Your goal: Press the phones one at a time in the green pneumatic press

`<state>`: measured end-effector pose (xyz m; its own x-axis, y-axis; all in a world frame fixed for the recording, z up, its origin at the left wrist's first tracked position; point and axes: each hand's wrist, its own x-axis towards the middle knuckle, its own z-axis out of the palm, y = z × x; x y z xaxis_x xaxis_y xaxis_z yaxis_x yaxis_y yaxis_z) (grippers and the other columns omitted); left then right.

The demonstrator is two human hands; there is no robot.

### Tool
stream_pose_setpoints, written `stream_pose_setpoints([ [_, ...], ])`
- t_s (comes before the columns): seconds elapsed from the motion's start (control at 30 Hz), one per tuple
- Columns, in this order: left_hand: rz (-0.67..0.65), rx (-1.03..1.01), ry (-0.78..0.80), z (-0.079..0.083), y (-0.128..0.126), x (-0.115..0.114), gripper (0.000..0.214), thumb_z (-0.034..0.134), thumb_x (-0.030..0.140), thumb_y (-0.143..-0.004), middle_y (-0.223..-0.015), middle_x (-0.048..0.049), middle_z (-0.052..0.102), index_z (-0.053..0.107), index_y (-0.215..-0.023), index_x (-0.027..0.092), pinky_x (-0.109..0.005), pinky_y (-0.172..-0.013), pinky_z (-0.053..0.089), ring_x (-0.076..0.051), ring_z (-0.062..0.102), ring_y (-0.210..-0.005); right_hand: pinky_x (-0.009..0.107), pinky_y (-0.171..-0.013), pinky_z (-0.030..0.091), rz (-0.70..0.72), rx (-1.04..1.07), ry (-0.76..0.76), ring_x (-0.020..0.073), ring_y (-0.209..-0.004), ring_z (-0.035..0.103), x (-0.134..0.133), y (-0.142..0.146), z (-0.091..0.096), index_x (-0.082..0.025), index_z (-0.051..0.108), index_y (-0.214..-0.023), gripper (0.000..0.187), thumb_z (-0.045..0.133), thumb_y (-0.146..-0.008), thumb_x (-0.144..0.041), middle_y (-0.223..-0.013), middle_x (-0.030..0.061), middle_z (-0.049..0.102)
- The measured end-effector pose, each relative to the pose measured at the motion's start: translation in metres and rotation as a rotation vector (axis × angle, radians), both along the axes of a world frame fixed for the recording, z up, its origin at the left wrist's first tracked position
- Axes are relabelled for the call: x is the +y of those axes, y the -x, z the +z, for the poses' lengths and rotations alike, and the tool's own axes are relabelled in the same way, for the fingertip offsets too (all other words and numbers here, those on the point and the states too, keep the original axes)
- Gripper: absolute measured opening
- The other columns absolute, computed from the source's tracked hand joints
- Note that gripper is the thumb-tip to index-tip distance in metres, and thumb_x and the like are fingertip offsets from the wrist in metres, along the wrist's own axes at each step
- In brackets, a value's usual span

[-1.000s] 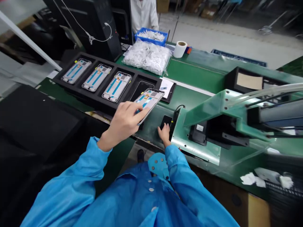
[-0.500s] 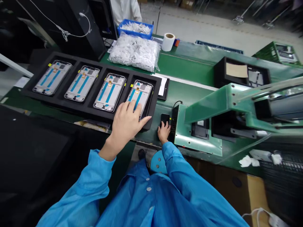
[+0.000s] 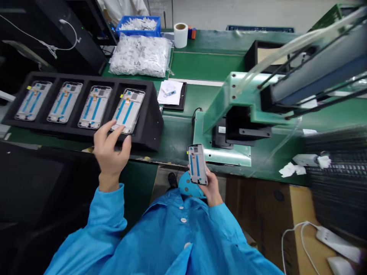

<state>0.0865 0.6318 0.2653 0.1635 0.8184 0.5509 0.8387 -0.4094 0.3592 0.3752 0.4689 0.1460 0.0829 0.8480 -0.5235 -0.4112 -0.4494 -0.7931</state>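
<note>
My left hand [image 3: 110,152] hovers with fingers spread at the near edge of a black tray [image 3: 149,126]. It holds nothing and its fingertips are close to the rightmost phone frame [image 3: 128,110]. Three more phone frames with blue strips fill the tray's other slots [image 3: 63,107]. My right hand [image 3: 210,187] is closed on another phone frame [image 3: 197,164], held upright near my chest. In front of it stands the green fixture [image 3: 229,114].
A bag of white parts [image 3: 140,55], a blue bin [image 3: 137,25] and a tape roll [image 3: 181,34] sit at the back. A black pad with a paper [image 3: 172,93] lies behind the tray. A person in white stands beyond. White cables [image 3: 301,233] lie lower right.
My left hand let go of the frame in the tray's rightmost slot and drew back. My right hand lifted a phone frame from beside the green fixture toward me.
</note>
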Motion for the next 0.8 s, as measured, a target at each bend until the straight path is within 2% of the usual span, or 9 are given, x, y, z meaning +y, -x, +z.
stream_pose_setpoints([
  [0.07,0.034,-0.053,-0.002,0.004,-0.014,-0.035,0.03,0.062,0.024,-0.09,-0.128,-0.0104,0.063,0.067,-0.12,0.022,-0.045,-0.104,0.048,-0.028,0.059,-0.119,0.061,-0.091,0.048,-0.059,0.227,0.03,0.0402,-0.112,0.059,-0.022,-0.038,0.014,-0.016,0.056,-0.131,0.069,0.046,-0.075,-0.055,-0.121,0.0182,0.063],
  [0.13,0.045,-0.054,0.043,0.003,-0.032,-0.071,0.027,0.062,0.023,-0.09,-0.125,-0.0094,0.065,0.068,-0.117,0.022,-0.044,-0.102,0.05,-0.027,0.062,-0.115,0.064,-0.094,0.046,-0.094,0.27,0.065,0.0408,-0.115,0.057,-0.031,-0.076,0.017,-0.016,0.06,-0.125,0.064,0.048,-0.075,-0.055,-0.118,0.0178,0.064],
  [0.2,0.04,-0.022,0.107,0.001,-0.049,-0.104,0.025,0.062,0.022,-0.09,-0.122,-0.0095,0.066,0.069,-0.114,0.021,-0.043,-0.1,0.052,-0.026,0.064,-0.112,0.062,-0.095,0.047,-0.144,0.246,0.097,0.0391,-0.113,0.059,-0.026,-0.113,0.009,-0.018,0.063,-0.117,0.054,0.054,-0.076,-0.051,-0.112,0.0159,0.066],
  [0.3,0.016,0.025,0.203,-0.003,-0.07,-0.144,0.023,0.061,0.019,-0.09,-0.118,-0.0096,0.068,0.068,-0.112,0.02,-0.042,-0.097,0.054,-0.025,0.065,-0.109,0.052,-0.089,0.055,-0.27,0.136,0.136,0.0336,-0.099,0.066,0.007,-0.159,-0.012,-0.019,0.063,-0.099,0.034,0.067,-0.069,-0.034,-0.094,0.0095,0.069],
  [0.4,-0.02,0.051,0.296,-0.007,-0.078,-0.172,0.022,0.059,0.02,-0.092,-0.116,-0.0094,0.068,0.067,-0.112,0.021,-0.042,-0.094,0.055,-0.024,0.065,-0.106,0.042,-0.087,0.057,-0.335,0.087,0.127,0.0265,-0.09,0.068,0.056,-0.188,-0.026,-0.019,0.062,-0.089,0.026,0.065,-0.063,-0.016,-0.08,0.0016,0.068],
  [0.5,-0.038,0.03,0.376,-0.012,-0.073,-0.187,0.022,0.057,0.021,-0.094,-0.115,-0.0092,0.068,0.066,-0.113,0.022,-0.042,-0.093,0.055,-0.024,0.066,-0.106,0.041,-0.087,0.057,-0.321,0.098,0.119,0.0251,-0.088,0.068,0.089,-0.198,-0.025,-0.019,0.06,-0.083,0.018,0.061,-0.066,-0.014,-0.075,0.0003,0.066],
  [0.57,-0.045,0.011,0.412,-0.018,-0.064,-0.191,0.021,0.057,0.021,-0.094,-0.115,-0.0089,0.069,0.066,-0.113,0.023,-0.042,-0.092,0.056,-0.024,0.066,-0.106,0.045,-0.088,0.056,-0.285,0.16,0.077,0.0271,-0.095,0.067,0.09,-0.194,-0.018,-0.019,0.062,-0.087,0.014,0.059,-0.073,-0.021,-0.083,0.0038,0.068],
  [0.7,-0.089,-0.032,0.465,-0.031,-0.046,-0.186,0.021,0.057,0.022,-0.094,-0.115,-0.0083,0.069,0.066,-0.113,0.023,-0.041,-0.091,0.056,-0.023,0.066,-0.106,0.056,-0.09,0.052,-0.214,0.295,-0.048,0.0319,-0.112,0.061,0.051,-0.168,-0.009,-0.022,0.066,-0.107,0.035,0.054,-0.086,-0.048,-0.119,0.0099,0.064],
  [0.8,-0.155,-0.056,0.488,-0.039,-0.043,-0.181,0.019,0.057,0.021,-0.095,-0.113,-0.0078,0.07,0.067,-0.111,0.022,-0.039,-0.09,0.056,-0.023,0.066,-0.104,0.056,-0.089,0.052,-0.186,0.251,-0.022,0.0325,-0.113,0.06,0.023,-0.149,-0.008,-0.026,0.065,-0.117,0.05,0.052,-0.087,-0.064,-0.13,0.0103,0.059],
])
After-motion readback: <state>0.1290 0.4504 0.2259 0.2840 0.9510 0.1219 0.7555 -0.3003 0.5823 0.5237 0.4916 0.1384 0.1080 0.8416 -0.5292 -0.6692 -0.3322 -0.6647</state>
